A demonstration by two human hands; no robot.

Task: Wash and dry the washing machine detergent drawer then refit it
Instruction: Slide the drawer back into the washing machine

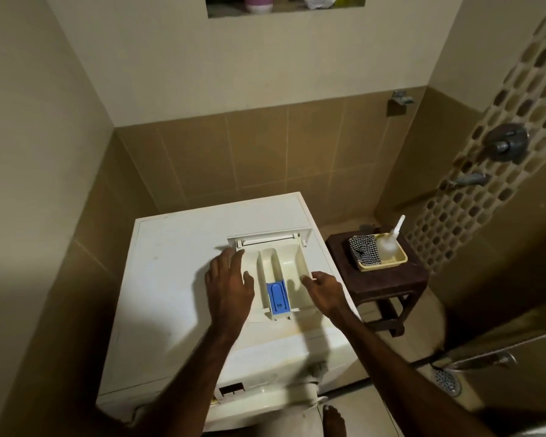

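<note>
Cream plastic detergent drawer lies flat on top of the white washing machine, toward the machine's right half, front panel at the far end. Inside: long open compartments and a blue insert seated in the near end of the middle one.

Left hand rests palm down over the drawer's left edge, fingers straight and slightly spread, tips reaching toward the far left corner; thumb lies on the drawer's left compartment. Nothing gripped. Right hand is at the drawer's right wall, fingers loosely bent, tips touching the rim near the right compartment; cannot tell whether the wall is actually pinched.

Machine front: empty drawer slot visible as a dark opening on the control panel at upper left, below the left forearm.

Right of the machine, just beside it: dark wooden stool. On it a yellow tray holding a black-and-white checked cloth and a translucent bottle with a nozzle, upright and touching the cloth.

Surroundings: tan wall tiles, metal tap and mixer knob on the right wall, floor drain at lower right. Bare foot beside the machine front.
</note>
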